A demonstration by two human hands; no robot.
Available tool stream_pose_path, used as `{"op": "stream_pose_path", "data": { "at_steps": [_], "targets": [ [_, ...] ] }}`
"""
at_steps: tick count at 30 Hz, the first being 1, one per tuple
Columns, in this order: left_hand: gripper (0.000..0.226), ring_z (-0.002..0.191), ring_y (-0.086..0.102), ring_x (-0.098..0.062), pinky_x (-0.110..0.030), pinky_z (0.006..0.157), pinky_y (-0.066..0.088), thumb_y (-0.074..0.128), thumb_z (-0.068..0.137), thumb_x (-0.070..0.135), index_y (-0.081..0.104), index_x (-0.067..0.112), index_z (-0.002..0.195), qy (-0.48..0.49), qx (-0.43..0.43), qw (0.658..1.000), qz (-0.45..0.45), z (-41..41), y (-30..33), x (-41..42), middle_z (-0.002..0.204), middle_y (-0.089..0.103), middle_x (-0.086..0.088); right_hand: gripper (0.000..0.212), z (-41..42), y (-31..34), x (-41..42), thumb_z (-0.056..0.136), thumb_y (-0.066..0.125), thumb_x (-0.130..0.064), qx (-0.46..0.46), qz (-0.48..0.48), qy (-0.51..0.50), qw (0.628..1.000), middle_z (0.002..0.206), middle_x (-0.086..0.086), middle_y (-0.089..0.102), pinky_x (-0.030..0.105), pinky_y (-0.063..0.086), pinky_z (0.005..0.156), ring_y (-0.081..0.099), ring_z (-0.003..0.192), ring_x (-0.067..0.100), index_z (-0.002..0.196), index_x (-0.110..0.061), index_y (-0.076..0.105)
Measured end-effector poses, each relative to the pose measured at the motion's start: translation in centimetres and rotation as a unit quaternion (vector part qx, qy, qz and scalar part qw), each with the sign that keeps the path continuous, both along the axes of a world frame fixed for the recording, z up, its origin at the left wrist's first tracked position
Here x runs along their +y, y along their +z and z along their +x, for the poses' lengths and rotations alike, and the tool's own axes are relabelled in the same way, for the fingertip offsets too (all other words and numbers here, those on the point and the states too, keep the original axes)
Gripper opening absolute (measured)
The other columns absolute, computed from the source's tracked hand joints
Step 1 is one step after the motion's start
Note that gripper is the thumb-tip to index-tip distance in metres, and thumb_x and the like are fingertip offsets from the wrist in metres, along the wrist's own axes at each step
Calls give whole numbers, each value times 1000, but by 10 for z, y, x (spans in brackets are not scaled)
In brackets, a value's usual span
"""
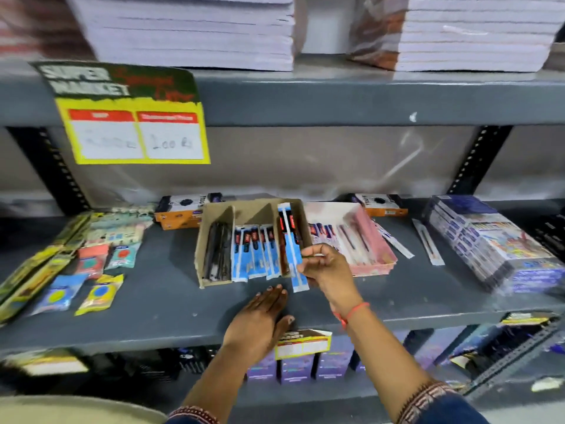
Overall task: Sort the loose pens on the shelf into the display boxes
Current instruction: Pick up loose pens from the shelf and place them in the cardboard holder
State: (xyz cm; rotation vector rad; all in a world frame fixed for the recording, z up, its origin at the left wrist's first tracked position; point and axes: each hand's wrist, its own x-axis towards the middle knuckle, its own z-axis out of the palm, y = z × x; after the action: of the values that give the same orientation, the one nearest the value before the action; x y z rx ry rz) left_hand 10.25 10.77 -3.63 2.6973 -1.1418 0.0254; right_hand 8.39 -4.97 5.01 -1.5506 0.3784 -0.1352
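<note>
Right hand (321, 266): we pinch a blue pen pack (292, 249), probably feeding it into the brown box (214, 209), mid-shelf.
Left hand (263, 313): flat, empty, bracing at the shelf (397, 301) front edge.
Loose pens (426, 241): right of the pink box (373, 237).

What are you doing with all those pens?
A person is tidying pens on a shop shelf. The right hand holds a blue-packaged pen at the right compartment of a brown cardboard display box, which already holds more blue packs and some dark pens. The left hand rests flat and empty on the shelf. Two loose pens lie to the right of a pink box.
</note>
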Motion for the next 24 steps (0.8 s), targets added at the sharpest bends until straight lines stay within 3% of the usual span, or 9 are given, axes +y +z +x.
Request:
{"op": "stream_pose_path", "data": {
  "at_steps": [2, 4, 6, 8, 12, 15, 24],
  "targets": [
    [74, 102, 64, -17, -27, 87, 47, 6, 101, 47, 69, 10, 110, 36, -22, 999, -11, 6, -4, 30, 113, 68, -4, 37, 17, -3, 28, 79, 52, 23, 7, -65, -7, 998, 53, 0, 60, 5, 40, 41, 52, 36, -9, 65, -10, 61],
    [74, 102, 64, -19, -25, 95, 36, 7, 100, 47, 69, 8, 110, 69, -41, 996, -23, 10, -4, 55, 113, 68, -6, 24, 31, -8, 52, 79, 52, 18, 14, -138, 0, 990, 73, 10, 69, 8, 45, 57, 58, 54, -9, 79, 3, 71],
    [74, 102, 64, -21, -26, 95, 29, 8, 100, 48, 68, 5, 111, 104, -51, 993, -29, 15, -5, 73, 113, 68, -8, 31, 42, -11, 71, 80, 45, 16, 28, -190, 7, 981, 101, 19, 72, 19, 48, 79, 65, 86, 12, 97, 9, 70],
    [71, 101, 65, -22, -25, 96, 28, 12, 99, 47, 68, 5, 112, 122, -57, 990, -47, 17, -7, 81, 113, 68, -9, 37, 51, -11, 81, 81, 40, 14, 55, -240, 13, 969, 113, 21, 69, 28, 47, 94, 64, 108, 26, 103, 7, 69],
    [59, 98, 66, -20, -26, 95, 33, 25, 96, 43, 70, 7, 109, 131, -49, 987, -83, 16, -10, 81, 109, 70, -7, 32, 64, -17, 95, 82, 42, 8, 105, -391, 50, 913, 112, 26, 67, 37, 50, 90, 63, 108, 36, 104, 6, 65],
    [50, 99, 65, -18, -26, 93, 37, 37, 85, 38, 70, 8, 109, 122, -64, 985, -101, 17, -11, 80, 109, 70, -5, 30, 70, -18, 98, 87, 43, 3, 137, -455, 64, 878, 118, 23, 64, 38, 51, 90, 62, 111, 36, 110, 2, 62],
    [47, 102, 64, -19, -33, 90, 47, 38, 83, 31, 68, 7, 112, 120, -76, 983, -114, 18, -14, 79, 111, 68, -7, 34, 80, -15, 90, 89, 42, 3, 118, -519, 55, 845, 129, 22, 51, 38, 51, 90, 62, 108, 36, 119, 1, 58]
  ]
}}
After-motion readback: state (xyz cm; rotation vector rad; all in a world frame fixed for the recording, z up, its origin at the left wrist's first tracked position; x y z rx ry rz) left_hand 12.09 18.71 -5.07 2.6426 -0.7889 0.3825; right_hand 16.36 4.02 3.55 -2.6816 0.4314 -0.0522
